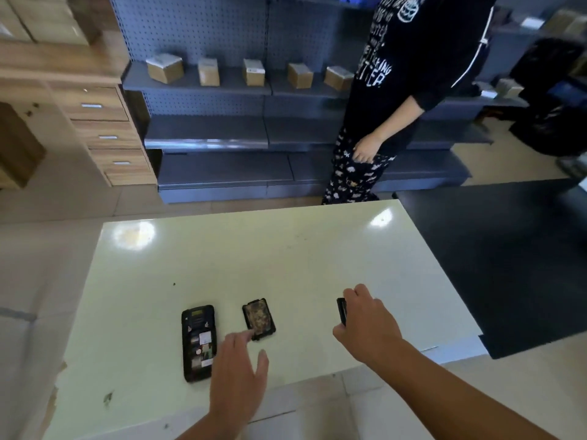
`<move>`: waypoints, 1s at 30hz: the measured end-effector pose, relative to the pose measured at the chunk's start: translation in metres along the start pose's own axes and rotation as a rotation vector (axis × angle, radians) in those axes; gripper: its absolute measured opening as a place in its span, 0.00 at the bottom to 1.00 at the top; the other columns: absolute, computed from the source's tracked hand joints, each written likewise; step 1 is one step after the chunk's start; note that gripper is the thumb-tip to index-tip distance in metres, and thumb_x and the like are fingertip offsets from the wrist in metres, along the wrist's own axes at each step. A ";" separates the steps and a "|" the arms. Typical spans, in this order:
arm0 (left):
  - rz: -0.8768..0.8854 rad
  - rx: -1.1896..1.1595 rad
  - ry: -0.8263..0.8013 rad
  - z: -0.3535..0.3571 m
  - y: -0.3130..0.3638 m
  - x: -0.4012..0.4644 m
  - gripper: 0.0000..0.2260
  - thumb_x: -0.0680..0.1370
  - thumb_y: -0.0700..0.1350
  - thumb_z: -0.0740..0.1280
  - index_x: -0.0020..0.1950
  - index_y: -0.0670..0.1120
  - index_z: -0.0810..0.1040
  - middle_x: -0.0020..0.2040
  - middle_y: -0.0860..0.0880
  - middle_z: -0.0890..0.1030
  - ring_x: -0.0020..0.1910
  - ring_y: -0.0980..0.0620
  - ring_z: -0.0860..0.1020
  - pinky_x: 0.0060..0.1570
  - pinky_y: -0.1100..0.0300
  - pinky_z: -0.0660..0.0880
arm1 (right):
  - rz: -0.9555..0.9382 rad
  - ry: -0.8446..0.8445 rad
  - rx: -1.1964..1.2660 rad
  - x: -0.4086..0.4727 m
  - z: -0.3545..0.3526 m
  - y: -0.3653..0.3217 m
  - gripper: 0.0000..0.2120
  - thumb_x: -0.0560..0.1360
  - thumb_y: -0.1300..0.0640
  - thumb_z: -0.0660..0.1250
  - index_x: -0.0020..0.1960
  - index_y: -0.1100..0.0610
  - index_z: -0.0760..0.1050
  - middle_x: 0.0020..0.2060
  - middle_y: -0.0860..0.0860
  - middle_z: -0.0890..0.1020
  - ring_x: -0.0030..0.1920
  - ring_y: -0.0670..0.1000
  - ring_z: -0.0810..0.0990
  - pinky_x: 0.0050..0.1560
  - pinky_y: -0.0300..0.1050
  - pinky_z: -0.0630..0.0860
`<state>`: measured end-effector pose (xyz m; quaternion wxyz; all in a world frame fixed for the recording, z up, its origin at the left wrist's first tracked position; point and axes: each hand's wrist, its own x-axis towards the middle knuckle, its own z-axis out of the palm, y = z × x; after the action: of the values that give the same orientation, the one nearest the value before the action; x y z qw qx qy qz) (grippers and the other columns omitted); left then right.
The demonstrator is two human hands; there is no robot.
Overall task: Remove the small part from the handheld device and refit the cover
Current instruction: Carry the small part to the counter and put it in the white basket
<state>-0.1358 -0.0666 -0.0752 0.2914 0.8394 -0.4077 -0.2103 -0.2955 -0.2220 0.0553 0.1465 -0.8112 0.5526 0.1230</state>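
- Left hand, fingers spread, touches the back cover beside the opened handheld device.
- Right hand grips a small black part over the white counter.

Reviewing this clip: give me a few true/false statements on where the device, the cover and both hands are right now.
1. The handheld device lies on the table with its back open. True.
2. The right hand is empty. False: it grips a small black part.
3. The left hand touches the cover with a finger. True.
4. The cover is fitted on the device. False: it lies beside it.
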 end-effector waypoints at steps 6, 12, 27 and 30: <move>0.062 0.042 -0.013 0.052 0.092 -0.002 0.16 0.78 0.46 0.71 0.65 0.46 0.76 0.56 0.49 0.78 0.58 0.48 0.77 0.60 0.52 0.74 | -0.035 0.037 0.063 0.009 -0.036 0.101 0.18 0.77 0.51 0.69 0.63 0.55 0.69 0.60 0.52 0.70 0.54 0.57 0.77 0.53 0.50 0.80; 0.240 0.165 -0.045 0.124 0.216 0.006 0.19 0.79 0.52 0.67 0.69 0.48 0.74 0.62 0.50 0.78 0.60 0.48 0.76 0.61 0.53 0.73 | -0.073 0.057 0.071 0.020 -0.073 0.217 0.18 0.77 0.51 0.69 0.63 0.55 0.69 0.61 0.52 0.71 0.54 0.57 0.77 0.47 0.48 0.75; 0.524 0.262 -0.118 0.305 0.477 0.054 0.19 0.79 0.61 0.63 0.65 0.52 0.77 0.61 0.54 0.80 0.57 0.54 0.77 0.58 0.59 0.73 | 0.120 0.115 0.201 0.064 -0.119 0.481 0.22 0.77 0.49 0.72 0.66 0.53 0.69 0.62 0.50 0.72 0.56 0.54 0.77 0.55 0.49 0.79; 0.570 0.273 -0.119 0.344 0.523 0.065 0.20 0.78 0.62 0.63 0.65 0.53 0.77 0.59 0.55 0.79 0.56 0.54 0.76 0.58 0.58 0.75 | 0.167 0.112 0.206 0.078 -0.125 0.535 0.23 0.77 0.49 0.72 0.67 0.52 0.68 0.62 0.50 0.71 0.55 0.54 0.77 0.52 0.47 0.77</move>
<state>-0.5950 -0.4887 0.0082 0.1988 0.7090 -0.6672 -0.1124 -0.7617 -0.5215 0.0883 0.1873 -0.7485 0.6353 0.0321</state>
